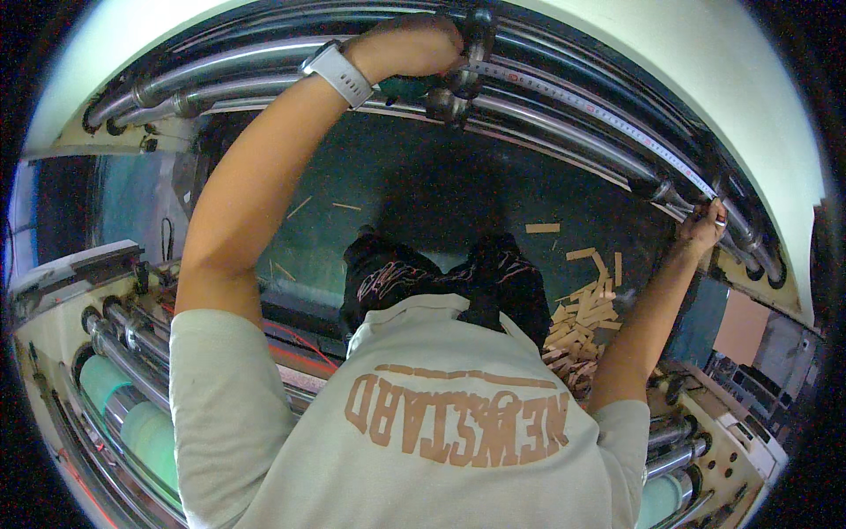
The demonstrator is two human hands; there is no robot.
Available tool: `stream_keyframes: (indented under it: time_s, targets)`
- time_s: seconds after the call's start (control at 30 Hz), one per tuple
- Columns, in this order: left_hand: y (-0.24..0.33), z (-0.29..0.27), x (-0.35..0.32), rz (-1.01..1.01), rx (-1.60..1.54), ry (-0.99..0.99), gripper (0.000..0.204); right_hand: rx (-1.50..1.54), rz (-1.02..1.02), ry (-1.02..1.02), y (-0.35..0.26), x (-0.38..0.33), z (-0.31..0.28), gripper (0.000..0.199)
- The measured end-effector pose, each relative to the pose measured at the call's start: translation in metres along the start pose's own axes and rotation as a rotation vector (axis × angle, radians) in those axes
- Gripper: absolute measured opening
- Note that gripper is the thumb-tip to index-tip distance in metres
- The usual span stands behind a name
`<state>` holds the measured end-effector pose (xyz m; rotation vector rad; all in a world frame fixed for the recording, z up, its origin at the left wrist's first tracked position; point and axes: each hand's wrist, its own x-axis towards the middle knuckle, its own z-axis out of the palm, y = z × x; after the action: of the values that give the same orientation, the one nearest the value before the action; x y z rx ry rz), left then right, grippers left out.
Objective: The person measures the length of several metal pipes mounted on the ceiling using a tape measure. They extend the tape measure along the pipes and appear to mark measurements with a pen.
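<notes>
A white tape measure blade (608,115) is stretched along the metal rollers of a machine, between my two hands. My left hand (410,46), with a pale watch on its wrist, is closed at the blade's left end, beside a dark collar (465,84) on the shafts. Its fingertips are partly hidden. Under this hand is a dark green rounded thing (404,86) whose kind I cannot make out. Lower down at the far right, my right hand (702,224), with a ring on it, pinches the blade's other end close to the roller.
Polished shafts (546,125) with dark collars span the pale machine frame (806,176). Cardboard strips (582,319) lie piled on the dark floor (423,189), with several loose ones scattered. Behind me, another machine section has green rollers (145,441) and metal shafts.
</notes>
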<state>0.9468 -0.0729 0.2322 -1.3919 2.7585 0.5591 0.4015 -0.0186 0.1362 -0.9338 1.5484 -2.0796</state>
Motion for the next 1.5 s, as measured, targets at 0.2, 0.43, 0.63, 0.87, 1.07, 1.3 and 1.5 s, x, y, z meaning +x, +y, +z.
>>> stream_keyframes:
  time_s: [0.2, 0.43, 0.63, 0.87, 1.07, 1.3, 1.5]
  targets:
    - [-0.047, 0.032, 0.015, 0.363, 0.244, 0.122, 0.018, 0.095, 0.037, -0.138, 0.002, -0.004, 0.003, 0.01]
    - [-0.024, 0.018, 0.01, 0.028, 0.054, 0.035, 0.017, -0.025, 0.124, -0.086, -0.012, -0.014, 0.009, 0.023]
    - [-0.024, 0.019, 0.01, 0.075, 0.125, 0.053, 0.017, 0.003, 0.103, -0.111, -0.021, -0.021, 0.017, 0.036]
    - [-0.029, 0.023, 0.01, 0.225, 0.453, 0.1, 0.017, 0.011, 0.111, -0.23, -0.014, -0.009, 0.003, 0.036]
    - [-0.032, 0.024, 0.012, 0.282, 0.538, 0.105, 0.017, -0.019, 0.098, -0.213, -0.01, -0.006, 0.001, 0.037]
    - [-0.027, 0.022, 0.007, 0.222, 0.497, 0.068, 0.017, -0.048, 0.076, -0.199, -0.021, -0.021, 0.013, 0.04]
    - [-0.034, 0.029, 0.009, 0.273, 0.375, 0.161, 0.018, -0.098, 0.066, -0.228, -0.015, -0.011, 0.002, 0.04]
